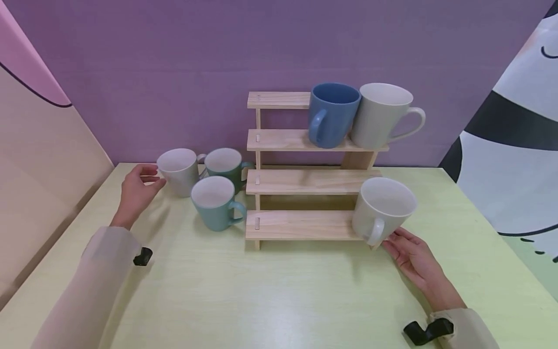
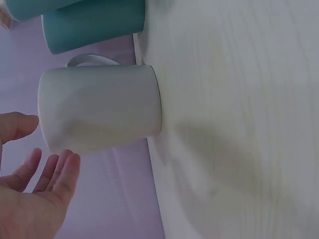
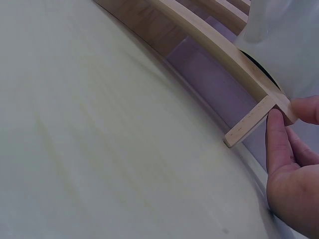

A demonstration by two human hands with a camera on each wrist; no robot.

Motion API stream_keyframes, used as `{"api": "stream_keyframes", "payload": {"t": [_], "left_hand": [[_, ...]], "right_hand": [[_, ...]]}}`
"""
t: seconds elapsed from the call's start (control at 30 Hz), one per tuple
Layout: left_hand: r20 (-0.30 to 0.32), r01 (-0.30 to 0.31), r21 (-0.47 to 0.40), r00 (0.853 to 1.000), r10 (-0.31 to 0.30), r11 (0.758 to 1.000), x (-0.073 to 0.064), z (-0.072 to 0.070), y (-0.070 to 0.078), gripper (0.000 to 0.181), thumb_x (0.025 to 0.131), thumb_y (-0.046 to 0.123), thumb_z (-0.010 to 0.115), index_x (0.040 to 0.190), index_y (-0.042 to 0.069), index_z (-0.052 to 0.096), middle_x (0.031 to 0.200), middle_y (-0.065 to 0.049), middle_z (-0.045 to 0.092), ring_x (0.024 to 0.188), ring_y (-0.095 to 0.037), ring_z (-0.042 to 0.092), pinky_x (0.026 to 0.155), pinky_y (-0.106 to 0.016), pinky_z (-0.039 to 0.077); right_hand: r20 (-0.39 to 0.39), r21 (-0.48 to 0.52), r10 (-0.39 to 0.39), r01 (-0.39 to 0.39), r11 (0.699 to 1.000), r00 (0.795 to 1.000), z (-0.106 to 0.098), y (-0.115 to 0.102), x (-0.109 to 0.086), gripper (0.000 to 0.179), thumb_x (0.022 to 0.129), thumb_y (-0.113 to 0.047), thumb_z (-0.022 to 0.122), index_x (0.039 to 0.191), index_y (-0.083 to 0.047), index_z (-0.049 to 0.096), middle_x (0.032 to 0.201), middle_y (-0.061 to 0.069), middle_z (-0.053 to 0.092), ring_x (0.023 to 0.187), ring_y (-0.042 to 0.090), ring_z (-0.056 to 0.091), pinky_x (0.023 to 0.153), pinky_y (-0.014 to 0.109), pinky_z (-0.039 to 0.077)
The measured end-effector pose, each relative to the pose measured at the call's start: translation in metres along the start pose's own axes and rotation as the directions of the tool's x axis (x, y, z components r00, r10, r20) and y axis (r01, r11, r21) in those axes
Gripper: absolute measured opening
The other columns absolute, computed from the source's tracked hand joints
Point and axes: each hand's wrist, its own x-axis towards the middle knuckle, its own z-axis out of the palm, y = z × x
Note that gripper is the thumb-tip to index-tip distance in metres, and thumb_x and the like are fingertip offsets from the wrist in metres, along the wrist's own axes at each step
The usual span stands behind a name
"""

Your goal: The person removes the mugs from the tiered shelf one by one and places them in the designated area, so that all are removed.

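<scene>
Beside a pale grey mug [image 1: 178, 172] at the table's back left is my left hand [image 1: 138, 190]. Its fingers are bent loosely, with the fingertips right at the mug's side in the left wrist view. A teal mug [image 1: 214, 203] and a darker green mug [image 1: 226, 167] stand next to it. My right hand [image 1: 414, 259] pinches the right end of the lowest board of a stepped wooden rack [image 3: 264, 92], thumb above and fingers below. A white mug [image 1: 383, 206] sits on that end of the board, its handle toward me.
Higher up on the rack's right side stand a blue mug [image 1: 333, 116] and another white mug [image 1: 385, 116]. A purple backdrop [image 1: 174, 87] rises behind the pale wooden table [image 1: 270, 291]. A cream panel [image 1: 39, 169] borders the left side.
</scene>
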Motion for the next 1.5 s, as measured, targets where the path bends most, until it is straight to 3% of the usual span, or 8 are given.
{"api": "stream_keyframes", "payload": {"t": [0.33,0.6,0.97,1.5], "left_hand": [[0.028,-0.059,0.019,0.998,0.059,0.998,-0.017,-0.004,0.007,0.043,0.091,0.012,0.058,0.127,-0.008,0.047,0.129,-0.027,0.052,0.115,-0.038,0.054,0.071,-0.004,0.038],[0.039,-0.087,-0.024,0.995,0.088,0.996,-0.025,-0.003,0.011,0.042,0.091,0.010,0.059,0.126,-0.009,0.047,0.128,-0.026,0.052,0.113,-0.036,0.053,0.071,0.000,0.040],[0.083,-0.076,-0.047,0.993,0.080,0.996,-0.038,-0.002,0.016,0.042,0.092,0.012,0.058,0.127,-0.008,0.045,0.129,-0.026,0.050,0.116,-0.037,0.051,0.073,0.000,0.041],[0.118,-0.139,-0.072,0.982,0.146,0.988,-0.061,0.003,0.034,0.039,0.091,0.006,0.060,0.124,-0.009,0.047,0.125,-0.023,0.052,0.111,-0.032,0.054,0.077,0.000,0.041]], "right_hand": [[-0.001,0.008,0.009,-0.009,1.000,1.000,0.001,0.000,0.001,0.040,0.099,0.008,0.032,0.117,-0.002,0.066,0.117,0.007,0.068,0.107,0.017,0.066,0.092,0.028,0.051],[-0.003,0.016,0.000,0.000,1.000,1.000,0.000,0.001,0.000,0.041,0.099,0.009,0.030,0.117,-0.001,0.066,0.116,0.008,0.068,0.105,0.018,0.066,0.092,0.028,0.052],[0.016,0.018,-0.002,0.002,1.000,1.000,0.000,0.001,-0.001,0.042,0.099,0.009,0.029,0.119,-0.001,0.065,0.118,0.008,0.067,0.107,0.018,0.065,0.093,0.028,0.051],[0.009,0.024,0.012,-0.012,1.000,1.000,0.000,0.000,-0.001,0.042,0.100,0.008,0.029,0.119,-0.002,0.065,0.119,0.007,0.067,0.108,0.019,0.065,0.093,0.029,0.051]]}}
